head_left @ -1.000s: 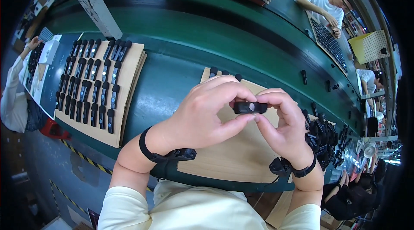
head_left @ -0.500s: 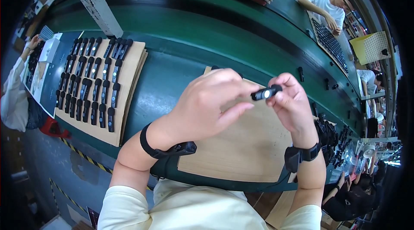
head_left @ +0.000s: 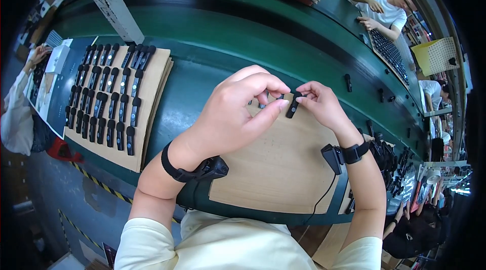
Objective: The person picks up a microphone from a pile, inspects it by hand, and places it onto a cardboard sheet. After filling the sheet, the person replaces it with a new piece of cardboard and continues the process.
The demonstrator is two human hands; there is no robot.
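Over the far part of a brown board (head_left: 278,174), my right hand (head_left: 321,105) pinches a small black clip-on microphone (head_left: 292,108) with a dark foam top. The microphone tilts, its lower end pointing toward me. My left hand (head_left: 243,100) is close beside it on the left, thumb and index finger curved with a gap between them. Small dark pieces (head_left: 263,99) show through that gap, partly hidden by the fingers; I cannot tell whether one touches a fingertip. Both wrists wear black strapped devices.
On the left, a stack of brown boards (head_left: 139,161) carries rows of similar microphones. Loose microphones (head_left: 348,82) lie on the green bench (head_left: 202,42) to the right, near a black pile (head_left: 382,158). A metal post (head_left: 109,4) rises at the far left. Other people work nearby.
My right hand has moved left and turned the microphone from lying sideways to pointing toward me. The left fingers have come off its end. At far right, a co-worker's hands have separated.
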